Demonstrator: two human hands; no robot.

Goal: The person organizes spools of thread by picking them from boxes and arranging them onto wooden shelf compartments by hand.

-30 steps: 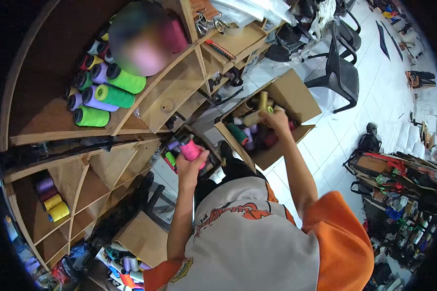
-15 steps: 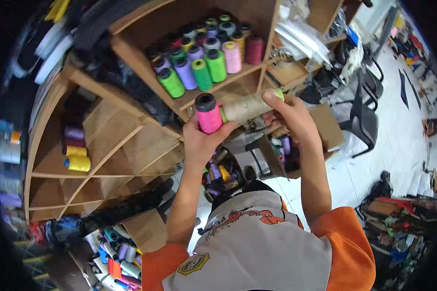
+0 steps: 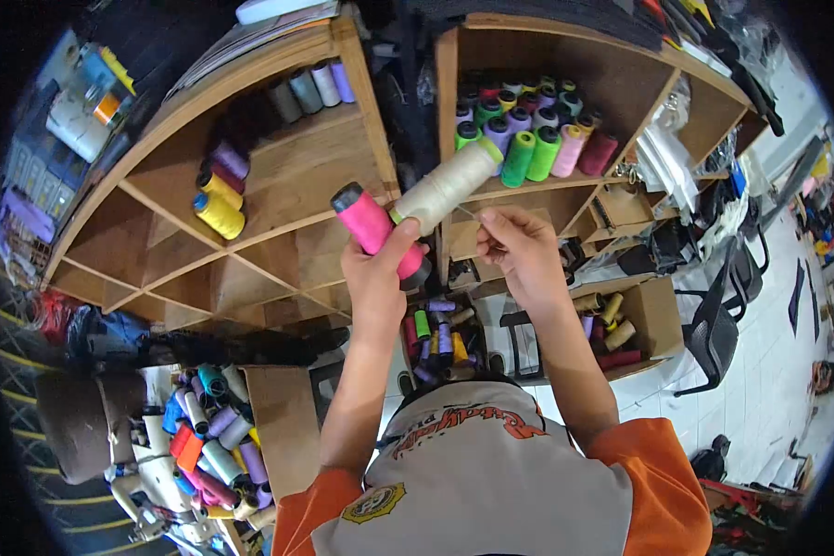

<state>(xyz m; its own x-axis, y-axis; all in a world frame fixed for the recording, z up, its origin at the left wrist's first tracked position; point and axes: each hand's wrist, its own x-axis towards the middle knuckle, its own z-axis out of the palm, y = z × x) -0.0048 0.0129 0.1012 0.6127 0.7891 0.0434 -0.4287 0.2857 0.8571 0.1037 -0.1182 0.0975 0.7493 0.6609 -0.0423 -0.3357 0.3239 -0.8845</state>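
My left hand (image 3: 377,276) is closed around two thread spools. One is a bright pink thread spool (image 3: 369,224) with dark ends. The other, a cream thread spool (image 3: 450,180) with yellow-green ends, tilts up to the right, its lower end under my thumb. To the right, my right hand (image 3: 525,255) has thumb and fingers pinched together. A short strand of thread (image 3: 467,212) runs from the side of the cream spool to those fingertips. My right hand is apart from the spool itself.
Wooden shelves (image 3: 287,218) in front hold yellow, purple and grey spools. Green, pink and purple spools (image 3: 533,153) crowd another shelf. Cardboard boxes of spools stand at lower left (image 3: 278,417) and right (image 3: 653,324). A black chair (image 3: 718,320) is farther right.
My right hand has let go of the cream spool's far end and now pinches thread beside it. The cream spool tilts up more steeply. The view has swung to the left.
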